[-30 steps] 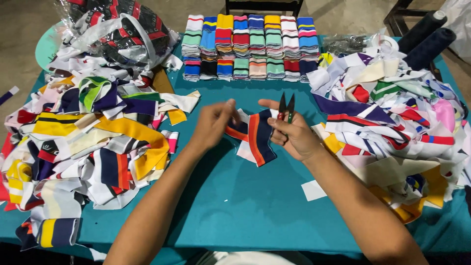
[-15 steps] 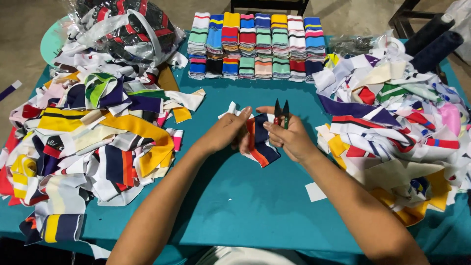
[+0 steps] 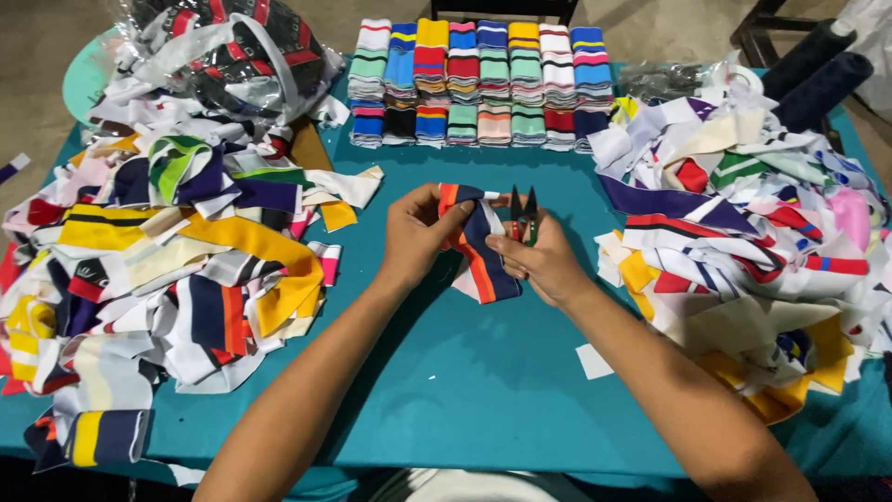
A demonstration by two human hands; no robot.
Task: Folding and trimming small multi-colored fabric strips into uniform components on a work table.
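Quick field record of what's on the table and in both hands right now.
left hand: pinches top of striped fabric strip
right hand: holds the strip and small snips, blades pointing up
left pile: loose mixed strips
right pile: loose mixed strips
far edge: folded stacks in a row
far left: bagged strips
surface: teal table

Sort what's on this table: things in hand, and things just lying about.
In hand: striped fabric strip, held by left hand and right hand; thread snips in right hand.

Lying about: folded stacks, left scrap heap, right scrap heap, plastic bag.
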